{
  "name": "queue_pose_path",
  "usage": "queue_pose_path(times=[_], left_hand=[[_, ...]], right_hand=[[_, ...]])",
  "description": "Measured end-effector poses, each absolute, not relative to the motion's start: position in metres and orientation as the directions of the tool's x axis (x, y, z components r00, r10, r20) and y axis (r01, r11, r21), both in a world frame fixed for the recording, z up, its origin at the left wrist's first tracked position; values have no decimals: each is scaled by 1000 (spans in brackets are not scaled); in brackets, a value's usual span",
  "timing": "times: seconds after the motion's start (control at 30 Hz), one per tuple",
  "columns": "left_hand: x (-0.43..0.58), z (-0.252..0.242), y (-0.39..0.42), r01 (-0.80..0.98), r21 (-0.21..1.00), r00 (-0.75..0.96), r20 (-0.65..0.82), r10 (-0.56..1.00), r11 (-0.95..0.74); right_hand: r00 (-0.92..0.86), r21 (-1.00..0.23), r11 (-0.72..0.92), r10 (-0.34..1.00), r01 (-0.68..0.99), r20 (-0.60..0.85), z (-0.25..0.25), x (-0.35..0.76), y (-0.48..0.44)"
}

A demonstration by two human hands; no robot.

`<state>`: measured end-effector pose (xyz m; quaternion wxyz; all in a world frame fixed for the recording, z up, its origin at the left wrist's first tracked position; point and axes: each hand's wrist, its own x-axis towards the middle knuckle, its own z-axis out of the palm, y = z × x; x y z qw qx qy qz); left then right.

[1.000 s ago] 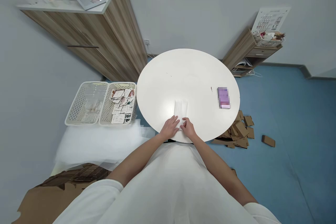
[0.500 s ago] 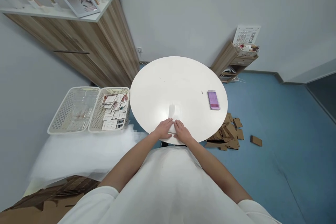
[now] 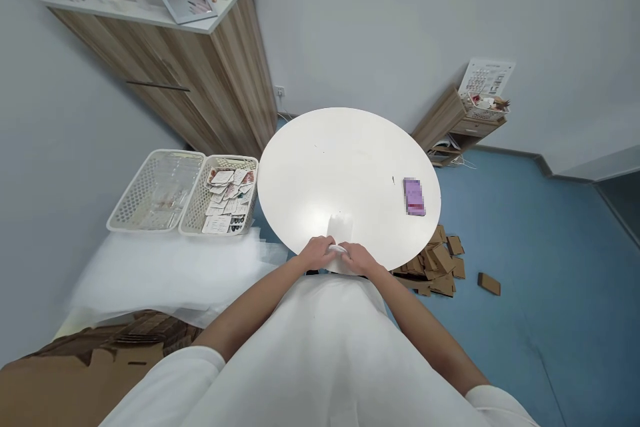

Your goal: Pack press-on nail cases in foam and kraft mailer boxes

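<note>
At the near edge of the round white table [image 3: 345, 167], my left hand [image 3: 317, 253] and my right hand [image 3: 359, 258] face each other. Between them is a small white folded piece [image 3: 338, 249], with the fingers of both hands closed on its two ends. What it is made of cannot be made out. Just beyond the fingers, a pale, translucent strip [image 3: 341, 227] lies flat on the tabletop. A purple packet [image 3: 414, 197] rests near the table's right side, with a tiny dark object [image 3: 393, 181] to its left.
Left of the table stand two white baskets, one with clear plastic pieces [image 3: 170, 190], the other with printed cards [image 3: 227, 197]. White sheets [image 3: 170, 273] lie below them. Cardboard boxes [image 3: 437, 260] are piled on the floor at right. A wooden cabinet [image 3: 200, 80] stands behind the baskets.
My hands have gone from lying on the white material to gripping a raised, folded piece of it. The view has shifted slightly.
</note>
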<state>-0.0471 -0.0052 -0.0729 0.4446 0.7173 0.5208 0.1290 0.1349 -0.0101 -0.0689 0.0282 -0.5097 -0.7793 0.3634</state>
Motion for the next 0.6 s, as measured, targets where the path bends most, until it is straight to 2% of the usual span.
queue_pose_path(times=[0.13,0.27,0.43,0.53,0.6], left_hand=[[-44,-81,0,620,784,324,-224,919,-27],[-43,-94,6,602,797,262,-259,930,52],[-39,-104,4,655,751,211,-290,934,85],[-38,-106,-3,660,747,172,-253,952,79],[-40,-106,-8,658,744,108,-247,963,117]], right_hand=[[-420,-599,169,853,783,-309,-71,136,15],[-319,-577,105,904,810,-284,-82,135,33],[-168,-568,2,956,823,-241,-93,132,29],[-36,-619,-73,986,782,-161,-97,131,13],[72,-685,-161,985,710,-157,-99,130,-2]])
